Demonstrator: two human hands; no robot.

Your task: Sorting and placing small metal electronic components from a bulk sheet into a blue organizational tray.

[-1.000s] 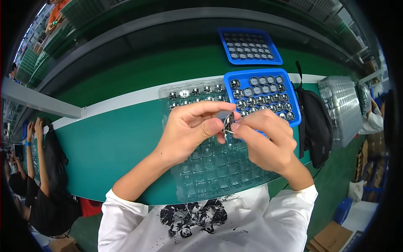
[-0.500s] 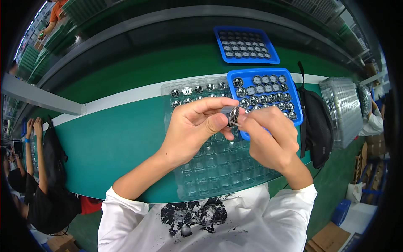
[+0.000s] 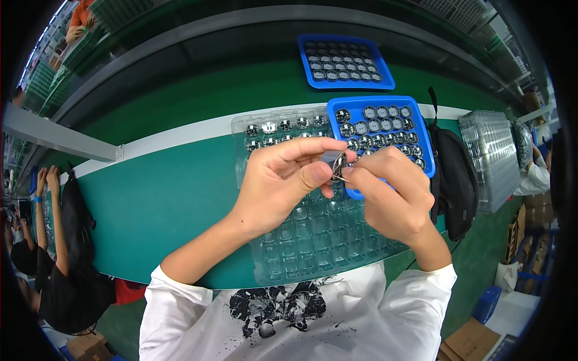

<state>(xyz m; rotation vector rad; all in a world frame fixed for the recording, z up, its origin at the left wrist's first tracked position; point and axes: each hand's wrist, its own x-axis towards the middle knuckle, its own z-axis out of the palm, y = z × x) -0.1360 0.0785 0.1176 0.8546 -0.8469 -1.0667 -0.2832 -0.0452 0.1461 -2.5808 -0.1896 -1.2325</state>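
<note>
In front of me, my left hand (image 3: 277,183) pinches a small round black-and-silver part (image 3: 339,165) on edge between thumb and fingers. My right hand (image 3: 397,195) is closed at the part's right edge, its fingertips on a thin, pale sliver too small to name. Both hands are above a clear plastic tray (image 3: 298,240) of moulded pockets, whose far rows hold similar round parts (image 3: 268,127). Beyond my right hand sits a blue tray (image 3: 428,147) with rows of these parts, some showing grey faces; the hands hide its near left corner.
A second filled blue tray (image 3: 355,86) rests on the dark green belt (image 3: 198,93) behind the white ledge. A black bag (image 3: 456,183) hangs at the table's right edge, beside stacked clear trays (image 3: 490,159). At left are a metal post (image 3: 66,135) and a co-worker's arms (image 3: 57,222).
The far blue tray has slid slightly left along the belt. My right hand has shifted a little to the right, and the round part has turned slightly in my fingers.
</note>
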